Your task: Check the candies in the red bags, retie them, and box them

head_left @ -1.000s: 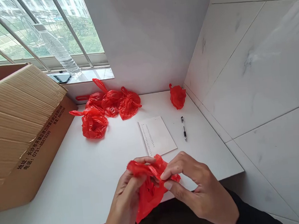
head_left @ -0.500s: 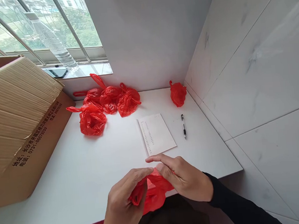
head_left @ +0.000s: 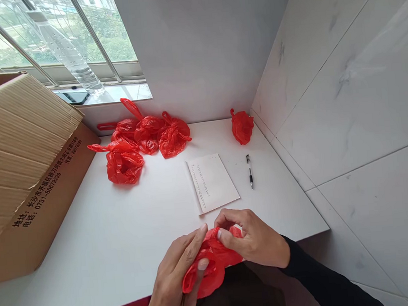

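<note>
A thin red plastic bag (head_left: 214, 273), crumpled, is between my two hands at the table's front edge. My left hand (head_left: 177, 274) is curled around its left side, with part of the bag between the thumb and fingers. With thumb and forefinger, my right hand (head_left: 250, 237) pinches the bag's upper part. What the bag contains, if anything, I cannot see. Just beyond my hands lies a paper booklet (head_left: 214, 183) with rows of printed marks, and to its right a black-and-clear pen (head_left: 250, 172).
Several bunched red plastic bags (head_left: 124, 164) lie at the back left of the white table (head_left: 126, 241). Another red bag (head_left: 242, 127) sits in the back right corner. A large cardboard box (head_left: 49, 185) stands at left. A water bottle (head_left: 70, 55) and phone (head_left: 72, 98) are on the windowsill.
My right fingers have closed from a stretched pose into a pinch on the bag. The left fingers have loosened a little and shifted right, showing more of the bag. The view has tilted slightly.
</note>
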The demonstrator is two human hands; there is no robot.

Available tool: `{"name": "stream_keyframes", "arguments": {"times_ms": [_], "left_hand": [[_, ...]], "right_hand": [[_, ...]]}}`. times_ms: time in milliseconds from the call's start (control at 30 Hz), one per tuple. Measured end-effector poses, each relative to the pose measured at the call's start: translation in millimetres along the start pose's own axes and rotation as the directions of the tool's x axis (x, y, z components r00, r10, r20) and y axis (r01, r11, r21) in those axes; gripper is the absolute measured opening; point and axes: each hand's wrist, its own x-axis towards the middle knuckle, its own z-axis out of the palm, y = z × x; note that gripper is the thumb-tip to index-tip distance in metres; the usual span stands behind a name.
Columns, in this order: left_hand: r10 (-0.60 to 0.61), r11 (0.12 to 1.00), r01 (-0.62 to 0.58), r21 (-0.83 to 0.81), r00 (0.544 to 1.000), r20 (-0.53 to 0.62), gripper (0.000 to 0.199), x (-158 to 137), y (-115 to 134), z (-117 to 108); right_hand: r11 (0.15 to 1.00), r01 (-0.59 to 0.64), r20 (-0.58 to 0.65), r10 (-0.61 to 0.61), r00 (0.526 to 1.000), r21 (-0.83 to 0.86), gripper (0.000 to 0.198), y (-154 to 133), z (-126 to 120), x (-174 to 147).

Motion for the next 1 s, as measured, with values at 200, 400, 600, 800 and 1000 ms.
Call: {"name": "stream_keyframes", "arguments": {"times_ms": [200, 400, 600, 800, 1000], "left_hand": [[-0.320, 0.944, 0.327, 0.036, 0.939, -0.128, 0.049, -51.9, -18.1, -2.6], [-0.476, 0.877, 0.479, -0.015, 0.867, -0.149, 0.050, -74.9, -10.6, 21.0], [-0.166, 0.964, 0.181, 0.195, 0.982, -0.093, 0.069, -40.9, -24.2, 63.2], [-0.114, 0.927, 0.141, 0.347, 0.989, -0.097, 0.070, -42.6, -52.5, 89.8], [-0.126, 0.906, 0.142, 0.398, 0.990, -0.066, 0.069, -46.7, -53.3, 96.5]], "right_hand": [[0.972, -0.147, -0.222, 0.105, 0.969, -0.182, 0.016, 47.9, -25.0, -24.7], [0.985, -0.169, -0.308, 0.171, 0.936, 0.032, 0.011, 71.1, -10.6, -50.6], [0.990, 0.010, -0.241, -0.043, 0.970, -0.137, 0.074, 84.3, 53.7, -38.3], [0.799, 0.061, -0.289, -0.287, 0.913, -0.598, 0.052, 123.2, 72.7, -33.6], [0.736, 0.047, -0.252, -0.290, 0.923, -0.675, 0.055, 132.2, 73.1, -36.6]]}}
